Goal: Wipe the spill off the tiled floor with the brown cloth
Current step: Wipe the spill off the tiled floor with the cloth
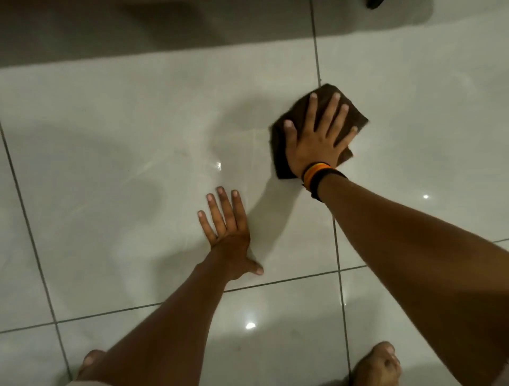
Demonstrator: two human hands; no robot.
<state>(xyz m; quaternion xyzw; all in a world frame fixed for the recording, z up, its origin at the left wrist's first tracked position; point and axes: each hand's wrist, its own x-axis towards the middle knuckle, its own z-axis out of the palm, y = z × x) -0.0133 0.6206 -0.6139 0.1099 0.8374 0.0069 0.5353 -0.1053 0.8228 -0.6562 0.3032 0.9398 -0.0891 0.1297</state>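
Observation:
A folded brown cloth [281,150] lies on the glossy pale tiled floor [110,206], right of centre, near a grout line. My right hand [316,140] presses flat on top of it with fingers spread; a striped band sits on the wrist. My left hand [230,237] rests flat on the bare tile below and left of the cloth, fingers apart, holding nothing. Faint wet streaks [170,162] show on the tile left of the cloth.
Dark grout lines [275,281] cross the floor. My bare feet [377,363] show at the bottom edge, left and right. A dark shadow band runs along the top, with a dark object [374,3] at the upper right corner.

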